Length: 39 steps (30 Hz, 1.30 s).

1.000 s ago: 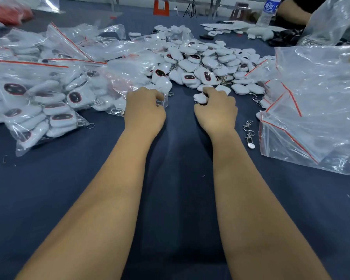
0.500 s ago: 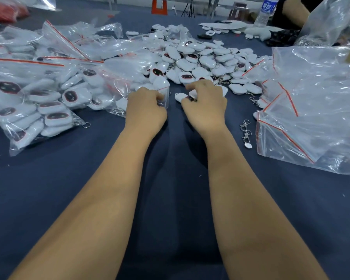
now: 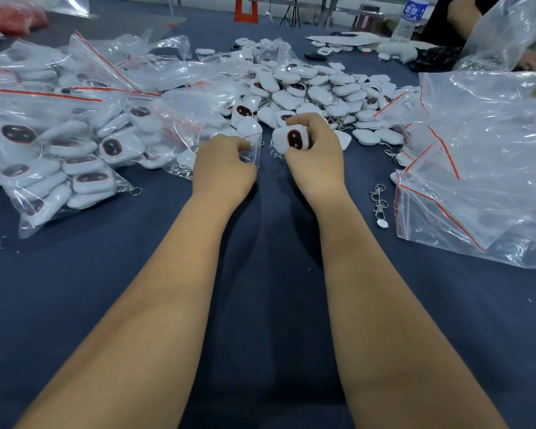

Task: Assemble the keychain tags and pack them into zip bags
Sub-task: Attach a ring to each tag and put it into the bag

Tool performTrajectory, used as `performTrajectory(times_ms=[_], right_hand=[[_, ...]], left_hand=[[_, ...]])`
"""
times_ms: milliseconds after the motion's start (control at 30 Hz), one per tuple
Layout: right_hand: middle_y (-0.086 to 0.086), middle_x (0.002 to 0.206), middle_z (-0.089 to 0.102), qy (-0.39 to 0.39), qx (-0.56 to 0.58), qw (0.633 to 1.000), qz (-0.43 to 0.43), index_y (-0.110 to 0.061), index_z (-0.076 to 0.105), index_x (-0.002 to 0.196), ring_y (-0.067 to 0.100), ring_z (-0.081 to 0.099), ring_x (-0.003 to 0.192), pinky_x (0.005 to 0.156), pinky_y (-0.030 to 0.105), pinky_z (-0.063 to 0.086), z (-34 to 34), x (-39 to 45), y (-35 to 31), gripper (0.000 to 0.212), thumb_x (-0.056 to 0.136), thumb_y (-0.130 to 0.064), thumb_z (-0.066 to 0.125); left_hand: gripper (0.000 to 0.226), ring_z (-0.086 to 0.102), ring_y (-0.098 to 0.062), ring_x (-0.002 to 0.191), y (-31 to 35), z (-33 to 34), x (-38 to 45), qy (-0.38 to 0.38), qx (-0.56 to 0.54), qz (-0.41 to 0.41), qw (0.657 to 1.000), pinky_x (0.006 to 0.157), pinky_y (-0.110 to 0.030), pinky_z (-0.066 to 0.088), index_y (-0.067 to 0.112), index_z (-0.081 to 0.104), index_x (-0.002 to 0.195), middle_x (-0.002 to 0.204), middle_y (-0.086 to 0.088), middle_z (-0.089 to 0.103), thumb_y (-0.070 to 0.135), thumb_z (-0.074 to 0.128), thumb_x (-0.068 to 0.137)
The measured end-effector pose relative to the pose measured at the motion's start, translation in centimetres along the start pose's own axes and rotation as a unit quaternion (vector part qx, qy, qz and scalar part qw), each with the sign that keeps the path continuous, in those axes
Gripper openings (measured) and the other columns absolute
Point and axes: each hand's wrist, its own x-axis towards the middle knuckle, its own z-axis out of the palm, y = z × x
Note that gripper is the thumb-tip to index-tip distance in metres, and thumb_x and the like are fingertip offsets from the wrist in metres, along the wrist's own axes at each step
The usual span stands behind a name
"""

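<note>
1. Head view, centre: right hand (image 3: 314, 156), fingers curled round a white tag (image 3: 293, 139) with a dark red-rimmed oval face turned toward the camera; chain hanging below the tag, just left of the hand.
2. Left hand (image 3: 222, 170), fingers bent and pinching the mouth of a small clear zip bag (image 3: 250, 147); a white tag already inside the bag, near its red seal line.
3. Both hands close together over a dark blue cloth table (image 3: 260, 305), hands apart, the held tag just right of the bag's opening.
4. Beyond the hands: loose heap of white tags (image 3: 316, 91), some face up with dark ovals showing, most face down, key rings mixed among them.
5. Left side: filled zip bags (image 3: 68, 156), clear with red seal strips, packed with white tags, lying overlapped on the table.
6. Right side: pile of empty zip bags (image 3: 483, 144), clear and crumpled, red strips visible.
7. Between right forearm and empty bags: short string of metal clasps (image 3: 379, 202) with a small white piece at its near end, lying on the cloth.
8. Far right, top: water bottle (image 3: 410, 18) upright, beside another person's arm (image 3: 463, 13); more white parts near it, too small to tell.
9. Far left, top: red contents inside a clear bag (image 3: 13, 13), blurred.
</note>
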Motion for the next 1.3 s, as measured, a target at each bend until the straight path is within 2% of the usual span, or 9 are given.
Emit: performTrajectory(times_ms=[67,133,233,433,567,667,900,1033,1300], right_hand=[[-0.001,0.099,0.063,-0.009,0.133,0.990,0.033,-0.027,0.065,0.098,0.006,0.057,0.070,0.064,0.025,0.050,0.4,-0.1,-0.4,0.034,0.082,0.001,0.053],[0.002,0.102,0.065,-0.025,0.222,0.974,0.041,-0.026,0.062,0.104,0.012,0.064,0.081,0.078,0.031,0.057,0.9,0.0,-0.6,0.037,0.084,0.005,0.057],[-0.005,0.079,0.068,-0.023,0.284,0.957,0.060,-0.019,0.055,0.102,0.006,0.064,0.066,0.070,0.026,0.055,1.1,0.2,-0.6,0.031,0.085,0.003,0.067],[-0.009,0.080,0.069,-0.081,0.265,0.959,0.054,-0.022,0.067,0.097,0.005,0.062,0.073,0.059,0.015,0.044,0.8,0.0,-0.2,0.022,0.087,-0.002,0.066],[-0.010,0.070,0.070,-0.092,0.241,0.965,0.041,-0.015,0.068,0.088,-0.001,0.063,0.064,0.057,0.011,0.045,0.9,-0.2,-0.2,0.012,0.089,-0.004,0.066],[0.004,0.085,0.070,-0.120,0.213,0.968,0.058,-0.016,0.070,0.088,0.016,0.062,0.082,0.069,0.030,0.050,1.2,0.0,-0.2,0.011,0.094,-0.012,0.061],[0.003,0.091,0.067,-0.126,0.195,0.969,0.079,-0.014,0.066,0.100,0.014,0.059,0.081,0.059,0.022,0.045,1.3,0.3,-0.1,0.015,0.097,-0.009,0.052],[0.007,0.093,0.066,-0.130,0.190,0.971,0.071,-0.014,0.065,0.102,0.011,0.061,0.078,0.059,0.019,0.047,1.3,0.2,-0.1,0.014,0.097,-0.009,0.053],[0.008,0.089,0.066,-0.149,0.174,0.972,0.045,-0.008,0.063,0.104,0.015,0.063,0.078,0.065,0.023,0.050,1.2,-0.1,-0.1,0.017,0.097,-0.002,0.049]], left_hand=[[0.049,0.059,-0.021,0.114,0.0,0.0,0.0,0.002,-0.016,-0.011,1.000,0.090,-0.027,0.044,0.018,0.064,0.129,0.129,-0.001,0.063,0.007,0.061,0.082],[0.049,0.059,-0.021,0.115,0.0,0.0,0.1,0.004,-0.028,-0.012,1.000,0.091,-0.028,0.044,0.017,0.063,0.130,0.129,-0.001,0.062,0.009,0.064,0.082],[0.048,0.059,-0.021,0.116,0.1,0.0,0.0,0.004,-0.051,-0.004,0.999,0.090,-0.025,0.043,0.013,0.061,0.131,0.129,-0.004,0.063,0.010,0.063,0.083],[0.041,0.057,-0.012,0.116,0.7,-0.2,0.0,-0.011,-0.235,-0.077,0.969,0.105,-0.029,0.043,0.016,0.064,0.127,0.130,-0.001,0.063,0.008,0.045,0.091],[0.023,0.064,-0.012,0.097,1.0,-0.5,-0.2,-0.014,-0.307,-0.104,0.946,0.100,-0.040,0.050,0.026,0.072,0.092,0.096,0.008,0.071,0.016,0.051,0.092],[0.030,0.063,-0.012,0.100,1.0,-0.5,-0.3,-0.030,-0.282,-0.084,0.955,0.098,-0.031,0.050,0.022,0.074,0.101,0.101,0.006,0.071,0.010,0.048,0.091],[0.033,0.062,-0.013,0.081,1.4,-0.8,-0.7,-0.043,-0.281,-0.076,0.956,0.076,-0.024,0.049,0.015,0.077,0.097,0.090,0.000,0.074,0.007,0.047,0.087],[0.021,0.044,-0.016,0.065,1.3,-0.7,-0.7,-0.044,-0.281,-0.076,0.956,0.066,-0.031,0.036,-0.004,0.063,0.080,0.065,-0.004,0.050,0.012,0.050,0.082],[0.028,0.032,-0.012,0.054,1.1,-0.5,-0.6,-0.053,-0.276,-0.059,0.958,0.054,-0.028,0.027,0.017,0.043,0.057,0.052,0.007,0.037,0.016,0.053,0.083]])
